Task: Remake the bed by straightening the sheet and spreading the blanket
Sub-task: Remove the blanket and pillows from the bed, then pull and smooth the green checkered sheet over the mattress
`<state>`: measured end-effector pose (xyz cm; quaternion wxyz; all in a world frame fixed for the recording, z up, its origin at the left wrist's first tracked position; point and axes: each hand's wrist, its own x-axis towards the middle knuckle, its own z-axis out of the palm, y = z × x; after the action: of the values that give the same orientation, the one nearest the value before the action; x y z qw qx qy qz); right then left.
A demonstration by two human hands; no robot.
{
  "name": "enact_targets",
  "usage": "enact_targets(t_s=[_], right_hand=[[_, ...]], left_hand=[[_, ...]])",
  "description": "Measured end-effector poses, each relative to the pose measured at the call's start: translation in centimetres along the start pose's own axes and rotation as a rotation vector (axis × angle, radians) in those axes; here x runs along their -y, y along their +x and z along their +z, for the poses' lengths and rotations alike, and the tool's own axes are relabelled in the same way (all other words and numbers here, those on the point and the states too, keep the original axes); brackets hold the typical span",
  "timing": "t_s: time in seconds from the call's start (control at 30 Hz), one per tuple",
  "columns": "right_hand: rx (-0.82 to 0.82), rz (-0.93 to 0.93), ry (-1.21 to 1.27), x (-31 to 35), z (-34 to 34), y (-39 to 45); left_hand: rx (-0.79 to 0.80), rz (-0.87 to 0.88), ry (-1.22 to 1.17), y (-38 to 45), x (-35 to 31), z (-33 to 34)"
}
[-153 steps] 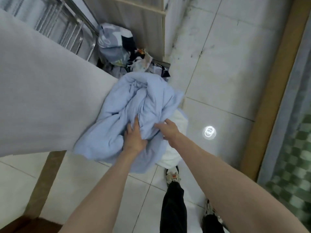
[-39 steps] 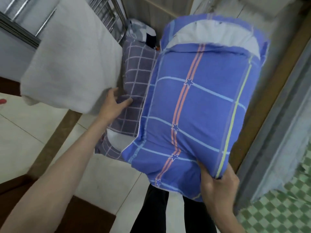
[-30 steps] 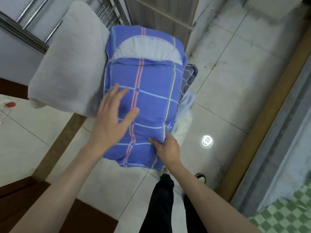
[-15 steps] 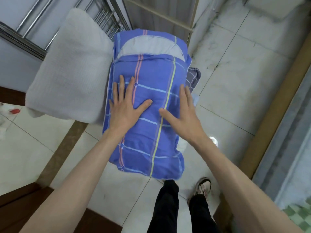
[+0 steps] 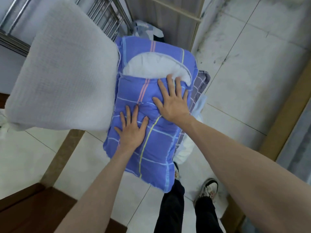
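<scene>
Your left hand [image 5: 130,132] and right hand [image 5: 171,101] press flat, fingers spread and gripping nothing, on the blue plaid pillow [image 5: 151,118], the right fingertips at its exposed white inner. The pillow lies atop a stack just beside the white-sheeted mattress [image 5: 62,78], above the tiled floor [image 5: 252,81].

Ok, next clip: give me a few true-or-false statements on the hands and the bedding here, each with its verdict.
1. Both hands lie flat on the blue plaid pillow. True.
2. The left hand grips the white blanket. False: it presses on the pillow, fingers spread.
3. The right hand sits farther from the person than the left. True.
4. The pillow's white filling is fully covered. False: it shows through the cover's opening.
5. The pillow lies on the floor. False: it rests on stacked bedding beside the blanket.
</scene>
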<state>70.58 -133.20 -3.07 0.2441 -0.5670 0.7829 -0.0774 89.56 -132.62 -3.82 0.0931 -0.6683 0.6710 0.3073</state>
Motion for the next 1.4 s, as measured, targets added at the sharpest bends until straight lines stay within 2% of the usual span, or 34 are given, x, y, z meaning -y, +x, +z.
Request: enact_targets(t_s=[0.1,0.2,0.27,0.37,0.43,0.47,0.57,0.6,0.67,0.73,0.77,0.8,0.87,0.9,0.93,1.0,1.03,1.07,1.1,1.13,1.17,1.2,1.23,1.27,1.3,1.4], right_hand=[[0.017,0.036,0.001,0.4,1.2,1.3],[0.059,0.026,0.044,0.5,-0.2,1.4],[0.061,-0.020,0.163,0.3,-2.4,-0.2],[-0.099,-0.065,0.373,-0.2,-6.5,-5.3],[-0.177,0.070,0.389,-2.0,-8.4,-10.8],[-0.122,0.180,0.393,-3.4,-9.0,-14.0],[0.220,0.538,0.416,-8.6,-9.5,-24.9],[0.297,0.643,0.446,-10.2,-9.5,-28.6],[0.331,0.823,0.522,-12.8,-9.6,-36.0],[0.318,0.980,0.585,-14.8,-9.9,-42.8],[0.313,1.057,0.615,-15.8,-10.1,-45.8],[0.316,1.150,0.649,-16.7,-10.1,-48.7],[0.299,1.317,0.738,-18.2,-9.7,-53.6],[0.275,1.393,0.790,-18.9,-9.4,-55.5],[0.257,1.463,0.850,-19.3,-9.3,-57.0],[0.326,1.521,0.893,-20.4,-9.7,-58.7],[0.321,1.532,0.863,-20.9,-9.5,-59.1],[0.207,1.557,0.829,-21.9,-8.8,-59.0],[0.336,1.505,1.189,-23.3,-11.0,-57.3],[0.273,1.373,1.061,-25.2,-12.0,-56.7],[0.228,1.507,1.033,-27.4,-13.1,-55.8],[0.361,1.600,1.235,-29.0,-15.2,-54.1],[0.352,1.591,1.051,-30.4,-15.3,-52.9],[0.352,1.467,0.905,-32.8,-16.1,-51.5],[0.424,1.399,0.938,-35.3,-18.3,-49.3],[0.247,1.339,1.008,-42.2,-26.1,-41.7]], left_hand=[[0.037,0.013,0.005,2.4,1.4,0.0],[-0.037,0.014,0.013,0.7,1.0,-0.4],[-0.089,0.030,0.033,-2.0,0.4,-0.9],[-0.131,0.025,0.061,-6.1,-0.7,-3.0],[-0.121,0.015,0.027,-8.4,-1.4,-4.8],[-0.110,0.026,-0.014,-9.4,-2.0,-5.9],[-0.167,0.100,-0.095,-12.5,-4.4,-8.5],[-0.232,0.165,-0.065,-13.8,-5.3,-8.8],[-0.300,0.381,-0.011,-16.9,-7.4,-8.0],[-0.158,0.564,-0.028,-20.3,-10.3,-5.7],[0.004,0.578,-0.027,-21.9,-12.0,-4.1],[0.226,0.527,-0.013,-23.6,-13.7,-2.3],[0.706,0.314,0.029,-26.8,-16.9,1.2],[0.874,0.221,0.087,-27.9,-18.0,2.9],[0.987,0.176,0.189,-28.6,-18.8,4.4],[1.109,0.251,0.531,-29.0,-20.0,6.7],[1.121,0.283,0.694,-29.2,-20.9,7.4],[1.091,0.292,0.758,-29.1,-22.0,7.9],[1.059,0.285,0.712,-28.9,-23.5,8.4],[1.032,0.264,0.589,-28.7,-25.3,8.8],[0.998,0.220,0.448,-28.4,-27.5,9.1],[0.969,0.162,0.337,-27.9,-29.8,9.2],[0.942,0.119,0.272,-27.1,-32.2,9.0],[0.907,0.114,0.237,-26.0,-34.4,8.6],[0.871,0.133,0.220,-24.8,-36.4,8.0],[0.740,0.125,0.197,-21.0,-42.2,5.2]])
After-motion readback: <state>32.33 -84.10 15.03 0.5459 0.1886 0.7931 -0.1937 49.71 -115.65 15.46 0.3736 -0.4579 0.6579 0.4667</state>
